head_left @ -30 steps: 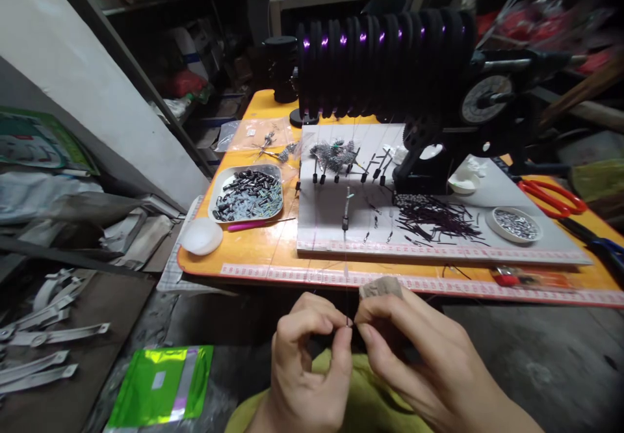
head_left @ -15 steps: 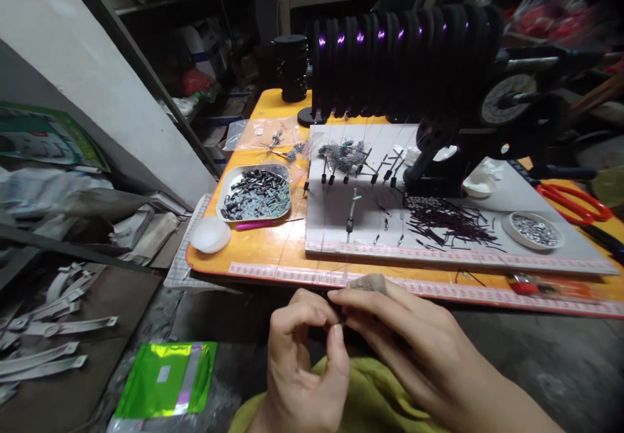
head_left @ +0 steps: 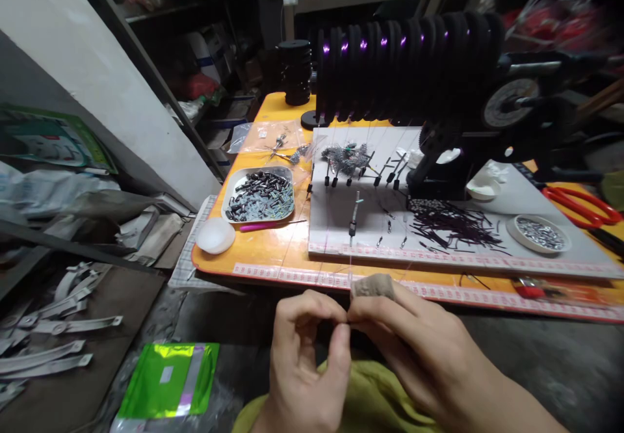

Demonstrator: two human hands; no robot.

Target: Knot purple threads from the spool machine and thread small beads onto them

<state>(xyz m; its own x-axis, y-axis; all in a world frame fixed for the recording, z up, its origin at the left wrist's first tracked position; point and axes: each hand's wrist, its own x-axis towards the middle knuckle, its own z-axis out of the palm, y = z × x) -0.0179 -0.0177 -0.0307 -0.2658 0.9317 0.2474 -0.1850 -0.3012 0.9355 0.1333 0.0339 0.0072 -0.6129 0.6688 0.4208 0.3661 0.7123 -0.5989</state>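
Note:
My left hand (head_left: pixel 307 361) is closed in a pinch, thumb tip against forefinger. My right hand (head_left: pixel 419 342) is closed too, its fingertips meeting the left ones just off the table's front edge. A thin clear line (head_left: pixel 350 267) runs down from the board into the fingers of both hands. A tiny dark bit shows where they meet, too small to name. One right finger wears a beige wrap (head_left: pixel 373 286). Above the hands, a black cylindrical piece with a pale tube (head_left: pixel 353 226) hangs on the line.
Black spools (head_left: pixel 409 69) on a stand carry lines hung with black pieces. On the white board (head_left: pixel 331 225) lie dark thin tubes (head_left: pixel 453 228) and a dish of small metal parts (head_left: pixel 540 234). Left are a tray of small pieces (head_left: pixel 234 215) and a pink-handled tool (head_left: pixel 263 226); right, red-handled pliers (head_left: pixel 582 205).
My fingertips have drawn closer together in the pinch, and the right hand has shifted slightly right. The whole view has moved a little. The things on the table stay put.

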